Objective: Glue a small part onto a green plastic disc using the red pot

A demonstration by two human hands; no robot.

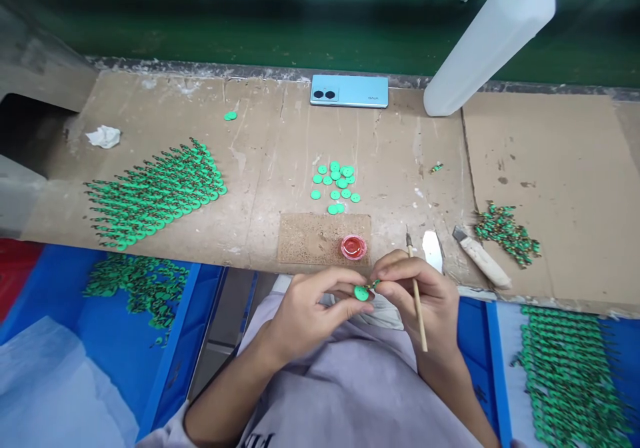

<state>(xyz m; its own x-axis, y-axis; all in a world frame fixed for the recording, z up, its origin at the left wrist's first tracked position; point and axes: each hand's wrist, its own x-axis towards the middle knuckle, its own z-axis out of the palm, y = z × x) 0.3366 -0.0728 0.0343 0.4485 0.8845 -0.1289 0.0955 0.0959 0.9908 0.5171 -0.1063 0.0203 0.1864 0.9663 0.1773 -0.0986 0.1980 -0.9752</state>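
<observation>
Between the fingertips of my left hand (320, 308) is a round green disc (361, 293), like a button. My right hand (417, 285) pinches a small green and brown piece that meets the disc's edge. A thin brush (419, 308) with a wooden handle also rests in my right hand, its dark tip pointing away from me. Just beyond my hands stands a small dish of red liquid (354, 247) on a brown board (305, 238). Several loose green discs (335, 180) lie farther back on the cardboard-covered table.
Rows of assembled green pieces (160, 195) lie at left, a pile of small pieces (507, 231) at right. A knife (483, 258), a phone (350, 92) and a tall white bottle (495, 41) share the table. Blue bins (173, 355) with green pieces flank me.
</observation>
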